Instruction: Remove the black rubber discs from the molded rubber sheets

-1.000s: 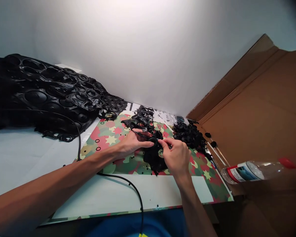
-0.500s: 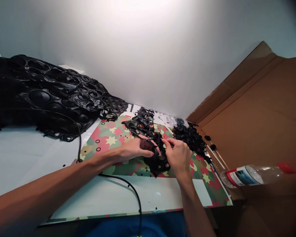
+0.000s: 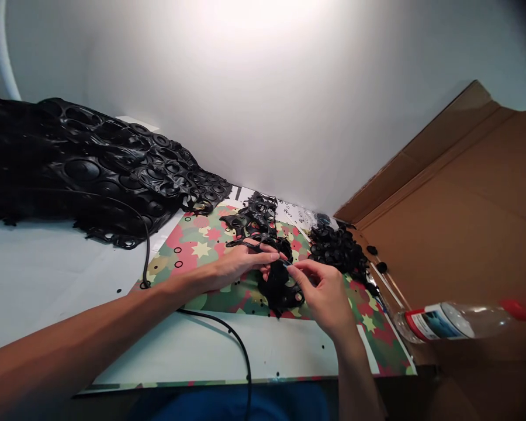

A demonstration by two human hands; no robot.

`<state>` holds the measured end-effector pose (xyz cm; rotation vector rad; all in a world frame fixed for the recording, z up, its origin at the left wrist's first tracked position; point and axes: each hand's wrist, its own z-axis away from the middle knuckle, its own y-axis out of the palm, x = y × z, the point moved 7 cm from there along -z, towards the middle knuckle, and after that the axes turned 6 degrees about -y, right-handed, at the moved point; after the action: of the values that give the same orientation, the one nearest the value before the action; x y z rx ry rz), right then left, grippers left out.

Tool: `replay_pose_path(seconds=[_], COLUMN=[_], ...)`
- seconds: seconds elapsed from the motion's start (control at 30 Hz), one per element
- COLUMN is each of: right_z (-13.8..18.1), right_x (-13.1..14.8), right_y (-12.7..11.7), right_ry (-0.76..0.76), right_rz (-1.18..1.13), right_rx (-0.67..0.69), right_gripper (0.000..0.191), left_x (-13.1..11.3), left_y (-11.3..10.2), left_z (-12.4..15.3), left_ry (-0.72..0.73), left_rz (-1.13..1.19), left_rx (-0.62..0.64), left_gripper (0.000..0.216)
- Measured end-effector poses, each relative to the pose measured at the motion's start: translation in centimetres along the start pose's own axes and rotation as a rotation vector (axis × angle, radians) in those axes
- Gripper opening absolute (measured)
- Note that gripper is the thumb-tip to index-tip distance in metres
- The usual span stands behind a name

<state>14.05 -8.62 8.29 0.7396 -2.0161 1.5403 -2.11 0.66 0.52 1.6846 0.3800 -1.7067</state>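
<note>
My left hand is closed on a black rubber sheet with round holes, thumb pressed towards the fingers. Close against it, my right hand pinches at the sheet's near part with thumb and forefinger; the small bit between those fingertips is hard to make out. Below both hands, a dark lump of the same rubber rests on the camouflage-patterned table cover. To the right of my hands lies a heap of loose black rubber pieces.
A large pile of moulded black rubber sheets fills the left side. A black cable crosses the front edge. At the right are a cardboard box and a plastic bottle with a red cap. Small black rings dot the cover.
My right hand has turned and moved slightly right and down, its fingertips now meeting near my left thumb. My left thumb has lifted. The view has shifted slightly.
</note>
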Motion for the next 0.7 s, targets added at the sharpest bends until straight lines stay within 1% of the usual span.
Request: replay_pose_path(seconds=[0.07,0.13,0.27,0.33,0.4,0.5,0.53,0.6,0.7], right_z=[0.1,0.3,0.9,1.6,2.4,3.8,4.3,5.1,5.5], right_x=[0.8,1.2,1.3,1.2,1.0,0.3,-0.1,-1.1,-3.0], right_y=[0.5,0.8,0.7,0.7,1.1,1.6,1.6,1.2,-0.7], right_ry=[-0.018,-0.032,-0.041,-0.053,-0.07,-0.089,-0.087,-0.068,-0.001], right_rz=[0.097,0.188,0.368,0.404,0.389,0.353,0.337,0.276,0.175], right_rx=[0.028,0.021,-0.076,-0.126,-0.145,-0.158,-0.169,-0.193,-0.228], right_gripper=[0.036,0.033,0.03,0.029,0.031,0.036,0.038,0.041,0.045], left_x=[-0.1,-0.2,-0.4,-0.6,-0.8,-1.1,-1.2,-1.3,-1.8], left_y=[-0.2,-0.4,-0.3,-0.5,-1.3,-3.8,-4.4,-4.8,-4.0], left_z=[0.1,0.2,0.5,0.3,-0.1,-0.6,-0.8,-1.1,-1.0], left_ry=[0.012,0.019,0.024,0.044,0.086,0.159,0.169,0.168,0.161], left_rz=[-0.018,-0.054,-0.123,-0.11,-0.07,-0.023,-0.011,-0.003,-0.075], left_rx=[-0.028,-0.069,-0.145,-0.189,-0.268,-0.44,-0.46,-0.435,-0.364], left_gripper=[0.045,0.045,0.048,0.048,0.046,0.043,0.042,0.042,0.039])
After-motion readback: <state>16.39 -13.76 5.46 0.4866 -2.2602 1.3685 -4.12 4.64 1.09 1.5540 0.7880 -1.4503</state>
